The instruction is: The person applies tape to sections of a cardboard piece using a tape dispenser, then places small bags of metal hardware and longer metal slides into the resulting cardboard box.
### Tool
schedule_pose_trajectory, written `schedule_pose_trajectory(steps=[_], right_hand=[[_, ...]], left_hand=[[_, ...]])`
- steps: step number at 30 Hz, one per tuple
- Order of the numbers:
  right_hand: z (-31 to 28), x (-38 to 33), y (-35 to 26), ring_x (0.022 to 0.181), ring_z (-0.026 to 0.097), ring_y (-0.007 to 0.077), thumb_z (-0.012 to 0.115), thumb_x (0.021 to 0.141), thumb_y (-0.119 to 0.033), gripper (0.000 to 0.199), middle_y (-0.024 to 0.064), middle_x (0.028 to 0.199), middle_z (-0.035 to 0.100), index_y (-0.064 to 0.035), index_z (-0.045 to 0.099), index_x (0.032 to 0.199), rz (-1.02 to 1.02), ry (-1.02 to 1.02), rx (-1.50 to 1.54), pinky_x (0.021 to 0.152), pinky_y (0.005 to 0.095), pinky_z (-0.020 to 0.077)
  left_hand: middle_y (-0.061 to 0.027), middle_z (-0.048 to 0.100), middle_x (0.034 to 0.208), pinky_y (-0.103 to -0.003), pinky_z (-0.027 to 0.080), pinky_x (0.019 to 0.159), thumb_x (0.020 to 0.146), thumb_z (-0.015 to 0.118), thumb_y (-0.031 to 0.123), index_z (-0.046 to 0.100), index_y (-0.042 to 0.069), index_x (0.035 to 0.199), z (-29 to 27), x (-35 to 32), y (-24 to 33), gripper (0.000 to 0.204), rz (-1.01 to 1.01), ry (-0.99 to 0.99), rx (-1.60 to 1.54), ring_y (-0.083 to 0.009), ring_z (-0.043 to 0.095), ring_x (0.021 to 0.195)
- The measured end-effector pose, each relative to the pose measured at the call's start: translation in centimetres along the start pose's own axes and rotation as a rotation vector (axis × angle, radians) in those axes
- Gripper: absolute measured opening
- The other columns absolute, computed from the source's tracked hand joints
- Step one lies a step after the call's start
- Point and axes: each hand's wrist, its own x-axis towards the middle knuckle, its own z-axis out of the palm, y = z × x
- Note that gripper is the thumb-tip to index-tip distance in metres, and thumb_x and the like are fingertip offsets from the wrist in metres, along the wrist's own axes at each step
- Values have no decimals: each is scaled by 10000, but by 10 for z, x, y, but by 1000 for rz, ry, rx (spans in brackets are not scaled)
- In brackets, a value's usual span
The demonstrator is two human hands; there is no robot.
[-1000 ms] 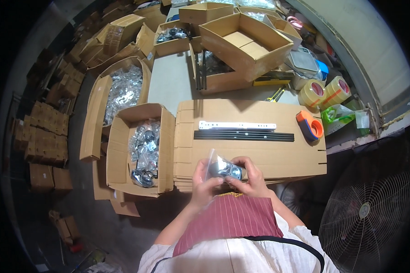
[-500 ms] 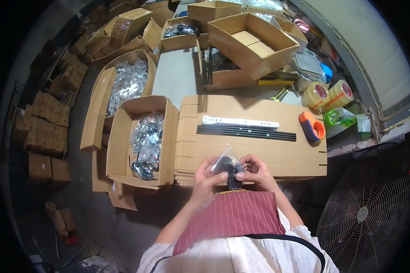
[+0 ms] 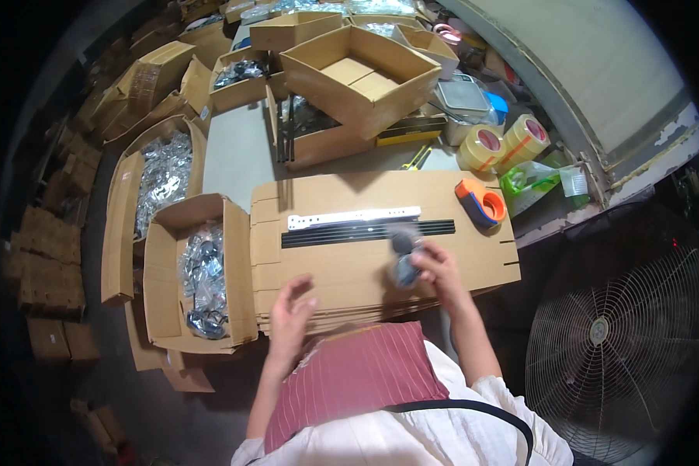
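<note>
Right hand (image 3: pixel 435 268) pinching small clear bag (image 3: pixel 405 260) over cardboard stack (image 3: pixel 326 272); left hand (image 3: pixel 291 311) free.

Bag holding dark parts, blurred, gripped between right thumb and fingers, above stack's right half, just below black strip (image 3: pixel 365 231) and white strip (image 3: pixel 353 218). Left fingers spread and loose, holding nothing, hovering at stack's near edge. Orange tape dispenser (image 3: pixel 480 203) at stack's far right corner. Open box (image 3: pixel 202 276) of bagged parts touching stack's left edge. Tape rolls (image 3: pixel 501 144) beyond far right corner. Fan (image 3: pixel 613 342) off to the right.
</note>
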Motion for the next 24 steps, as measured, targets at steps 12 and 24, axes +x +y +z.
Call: schedule_pose_trajectory(steps=[12, 24], right_hand=[[-103, 92, 11, 892, 654, 134, 722, 936, -140, 416, 88, 1002, 700, 38, 601, 1292, -310, 224, -463, 770, 287, 537], [-108, 102, 34, 1290, 499, 385, 473, 1064, -238, 385, 212, 1360, 587, 28, 612, 1304, -710, 416, -1344, 1113, 473, 356]], left_hand=[[-80, 653, 1169, -327, 477, 1008, 935, 637, 61, 619, -13, 1256, -112, 37, 71, 330, 330, 266, 117, -166, 602, 1131], [-189, 690, 1145, -385, 539, 907, 892, 681, 145, 603, -10, 1264, -252, 95, 33, 410, 307, 667, 690, -268, 697, 1029]])
